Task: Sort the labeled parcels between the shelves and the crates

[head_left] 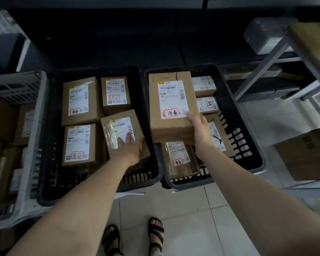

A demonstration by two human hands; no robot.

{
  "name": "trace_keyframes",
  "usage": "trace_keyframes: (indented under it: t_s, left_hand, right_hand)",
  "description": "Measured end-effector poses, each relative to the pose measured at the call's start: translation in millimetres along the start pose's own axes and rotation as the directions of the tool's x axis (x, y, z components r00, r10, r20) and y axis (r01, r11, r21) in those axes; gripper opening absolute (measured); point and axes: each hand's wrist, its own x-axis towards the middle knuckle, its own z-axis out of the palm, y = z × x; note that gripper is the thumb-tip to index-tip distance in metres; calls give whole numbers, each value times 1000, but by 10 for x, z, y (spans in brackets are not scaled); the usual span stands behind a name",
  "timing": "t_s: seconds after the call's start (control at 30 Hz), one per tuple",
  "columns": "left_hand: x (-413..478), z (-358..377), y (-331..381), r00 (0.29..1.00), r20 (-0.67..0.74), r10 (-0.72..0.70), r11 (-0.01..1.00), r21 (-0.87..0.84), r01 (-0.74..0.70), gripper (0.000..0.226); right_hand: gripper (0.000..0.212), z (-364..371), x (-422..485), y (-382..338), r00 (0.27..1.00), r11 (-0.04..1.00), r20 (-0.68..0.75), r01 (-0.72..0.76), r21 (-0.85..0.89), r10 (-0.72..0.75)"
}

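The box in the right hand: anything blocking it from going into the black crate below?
Yes: the right hand holds the box above the black crate, where a taped parcel and other parcels already lie beneath and beside it. It would likely rest on those.

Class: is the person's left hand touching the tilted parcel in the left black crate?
Touching. Head view: left hand flat on the tilted parcel, fingers across its label; right hand grips a larger parcel.

Dim, bluish light throughout. Underfoot, pale glossy floor tiles (174, 209) with thin grout lines. Farther back, near-black shadow. Along the right edge, grey metal shelving (262, 68), slanting.
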Motion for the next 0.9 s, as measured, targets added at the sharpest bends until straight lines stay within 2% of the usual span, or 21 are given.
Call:
trace_keyframes:
  t_s: [0.2, 0.37, 0.47, 0.53, 0.67, 0.83, 0.9]
  left_hand:
    - [-321, -598, -319, 966, -258, 31, 999, -11, -35, 47]
    - [-695, -1078, -643, 867, -498, -22, 980, -183, -80, 36]
    - [-868, -1245, -1030, 807, -586, -70, 979, -197, -58, 34]
    - [-976, -1284, -1384, 777, -619, -112, 977, -212, -28, 32]
    - [-1110, -1199, -2244, 764, -611, -206, 965, -256, 55, 28]
    - [-1104, -1042, -3352, 722, -568, -394, 897, -409, 168, 29]
    - [-1032, -1017, -3741, 700, -555, -450, 860, -481, 171, 29]
  right_hand:
    - [62, 73, -204, -280, 996, 991, 79, 59, -117, -50]
    - [65, 575, -356, -605, 976, 979, 191, 133, -154, -103]
    - [56, 1052, -448, -735, 958, 971, 255, 176, -164, -131]
    - [50, 1436, -516, -748, 940, 967, 318, 184, -179, -120]
    - [83, 2297, -603, -642, 914, 946, 402, 182, -268, -62]
    - [76, 3425, -706, -402, 868, 946, 496, 145, -290, 19]
    - [86, 3896, -691, -223, 864, 945, 499, 110, -306, 61]
